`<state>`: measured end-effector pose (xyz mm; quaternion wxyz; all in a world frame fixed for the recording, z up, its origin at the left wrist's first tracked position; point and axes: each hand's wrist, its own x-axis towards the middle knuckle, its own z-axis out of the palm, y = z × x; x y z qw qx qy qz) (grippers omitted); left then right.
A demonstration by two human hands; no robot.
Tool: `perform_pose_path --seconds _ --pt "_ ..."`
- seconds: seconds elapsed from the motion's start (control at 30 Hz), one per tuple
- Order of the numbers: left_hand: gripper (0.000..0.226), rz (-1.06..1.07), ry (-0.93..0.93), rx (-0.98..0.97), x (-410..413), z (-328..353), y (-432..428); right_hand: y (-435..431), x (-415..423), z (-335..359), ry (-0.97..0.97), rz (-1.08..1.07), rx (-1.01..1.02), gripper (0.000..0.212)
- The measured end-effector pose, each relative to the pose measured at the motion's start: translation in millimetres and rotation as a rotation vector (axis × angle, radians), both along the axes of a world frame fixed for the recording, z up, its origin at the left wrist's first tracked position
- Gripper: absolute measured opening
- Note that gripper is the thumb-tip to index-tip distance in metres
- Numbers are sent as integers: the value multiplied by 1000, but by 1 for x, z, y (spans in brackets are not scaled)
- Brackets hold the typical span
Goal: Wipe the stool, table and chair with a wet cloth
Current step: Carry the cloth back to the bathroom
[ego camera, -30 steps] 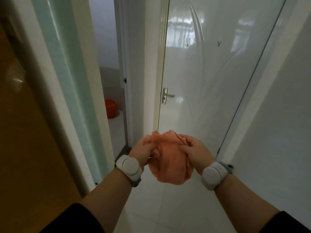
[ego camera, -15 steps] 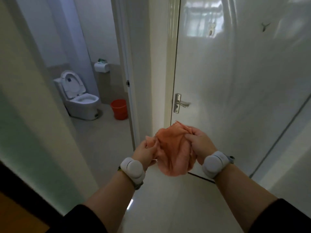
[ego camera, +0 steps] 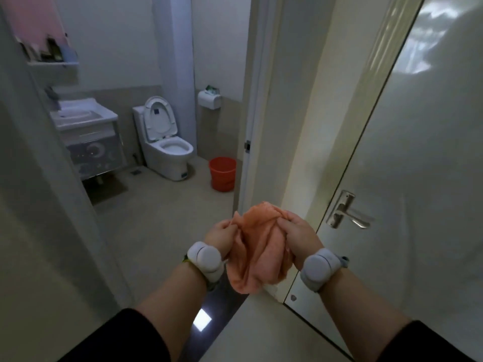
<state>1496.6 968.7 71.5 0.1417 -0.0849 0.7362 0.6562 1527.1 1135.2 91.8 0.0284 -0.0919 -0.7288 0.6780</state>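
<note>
Both hands, left hand (ego camera: 220,237) and right hand (ego camera: 300,235), are holding the orange cloth (ego camera: 257,249) bunched at chest height, fingers clamped on it, facing the bathroom doorway. Step judged: wetting the cloth. Next move calls for reaching the sink (ego camera: 78,117).

Soft, crumpled orange cloth (ego camera: 257,246); glossy white door (ego camera: 418,152) with metal handle (ego camera: 345,211); smooth plastic bucket (ego camera: 222,173).

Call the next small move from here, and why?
Probably step through the doorway toward the sink. Both hands, left and right, grip the bunched orange cloth at the bathroom threshold; no stool, table or chair is in view, so wetting the cloth looks like the next step.
</note>
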Motion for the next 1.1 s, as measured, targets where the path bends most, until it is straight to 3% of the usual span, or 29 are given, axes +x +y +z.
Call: perform_pose_path --seconds 0.17,0.3,0.43,0.6,0.73,0.93,1.03,1.1 --pt "33 45 -18 74 -78 8 7 18 -84 0 2 -9 -27 19" --pt "14 49 -90 146 -140 2 10 15 -160 -2 9 72 -147 22" --pt "18 129 -156 108 -210 2 2 5 -249 2 30 201 -192 24" --pt "49 288 -194 42 -296 16 -23 -18 -359 16 22 358 -216 25" --pt "55 399 -227 50 -332 18 -56 -64 -423 23 -2 492 -187 29" --pt "39 557 -226 98 -383 2 -142 -181 -492 10 -101 724 -122 26" --pt "16 560 -221 155 -421 -4 -191 -239 -529 5 -98 738 -122 16" --pt "15 554 -220 177 -452 -7 -225 -275 -557 4 -86 738 -116 15"
